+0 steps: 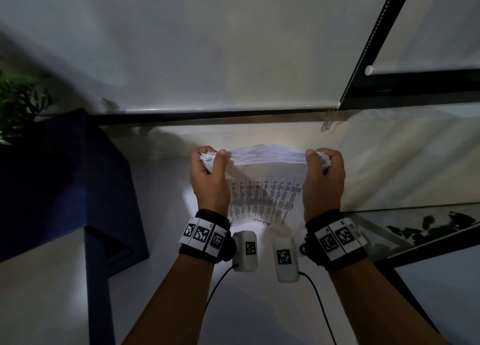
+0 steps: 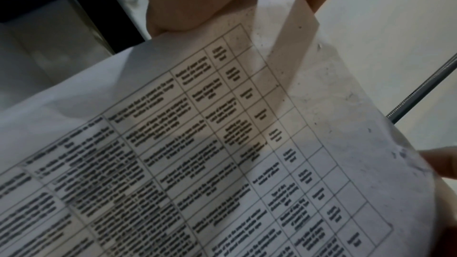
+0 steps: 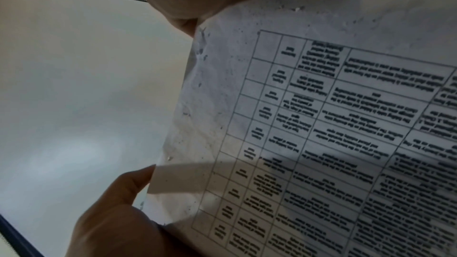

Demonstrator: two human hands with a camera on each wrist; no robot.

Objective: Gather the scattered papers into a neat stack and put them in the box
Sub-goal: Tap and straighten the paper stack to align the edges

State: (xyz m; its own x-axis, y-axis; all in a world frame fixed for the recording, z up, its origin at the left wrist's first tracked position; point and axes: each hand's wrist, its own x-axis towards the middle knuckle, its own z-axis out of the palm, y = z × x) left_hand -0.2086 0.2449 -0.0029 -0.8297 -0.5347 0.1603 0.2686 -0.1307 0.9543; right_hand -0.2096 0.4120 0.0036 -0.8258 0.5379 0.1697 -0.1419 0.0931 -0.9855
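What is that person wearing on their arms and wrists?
Both forearms are bare, with no sleeves. Each wrist carries a black strap with a white band of square black-and-white code markers. A small white rounded box, also bearing a marker, hangs at the inner side of each wrist: one by the left hand, one by the right hand. A thin black cable trails from each.
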